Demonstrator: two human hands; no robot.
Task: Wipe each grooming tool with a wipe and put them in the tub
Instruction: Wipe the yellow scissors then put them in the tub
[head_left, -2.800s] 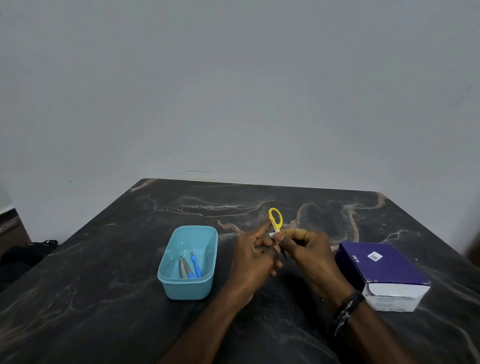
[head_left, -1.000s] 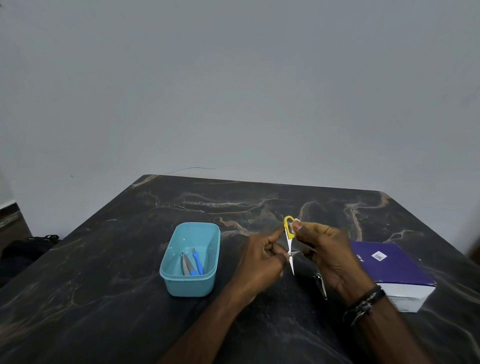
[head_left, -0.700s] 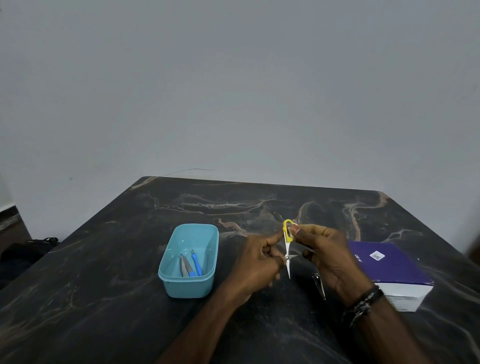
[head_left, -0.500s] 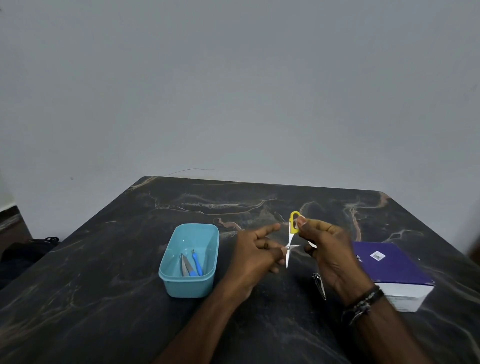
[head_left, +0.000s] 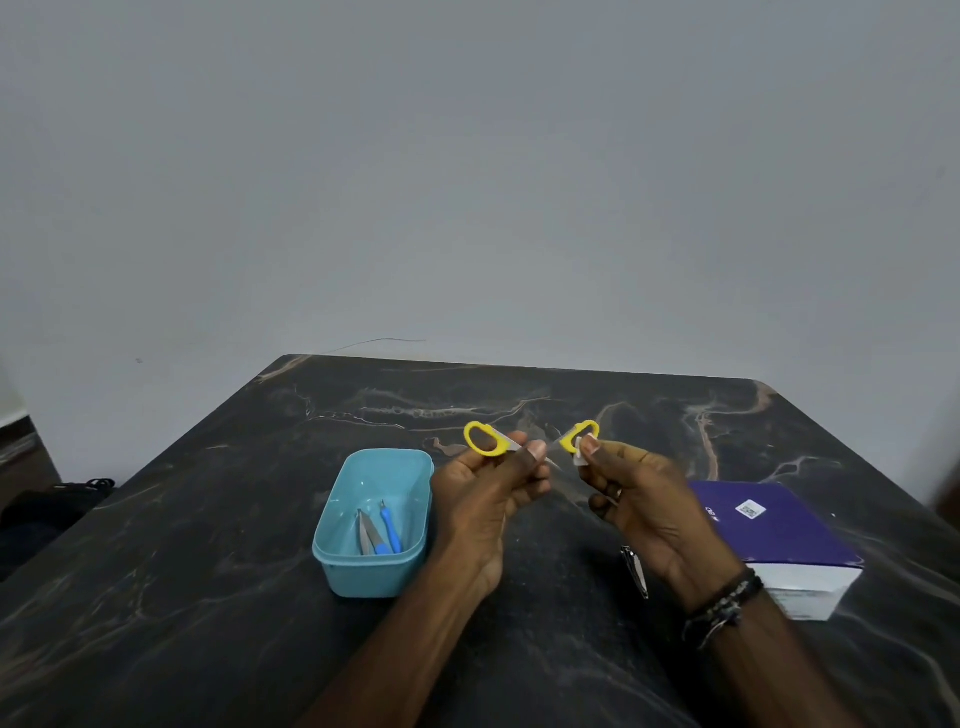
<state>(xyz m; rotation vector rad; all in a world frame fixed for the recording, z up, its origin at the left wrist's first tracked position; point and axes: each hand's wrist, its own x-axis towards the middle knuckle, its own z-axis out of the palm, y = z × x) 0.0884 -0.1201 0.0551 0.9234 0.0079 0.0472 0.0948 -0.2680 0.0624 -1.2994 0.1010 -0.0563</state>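
So the small yellow-handled steel scissors (head_left: 532, 447) got spread wide since 0.5 s back: left hand (head_left: 485, 491) gripped one loop, right hand (head_left: 631, 493) pinched the other plus a white wipe (head_left: 577, 451). Blades exposed for wiping. Scissors hovered at 2 o'clock off the light-blue plastic tub (head_left: 332, 551); silver nail clipper (head_left: 636, 570) waited on the surface.

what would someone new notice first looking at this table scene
The small yellow-handled scissors, spread wide open and held up over the middle of the dark marbled table, one loop in the left hand and the other, with a scrap of white wipe, in the right hand. Next, the light blue plastic tub to the left, holding a few tools, and the purple and white box at right.
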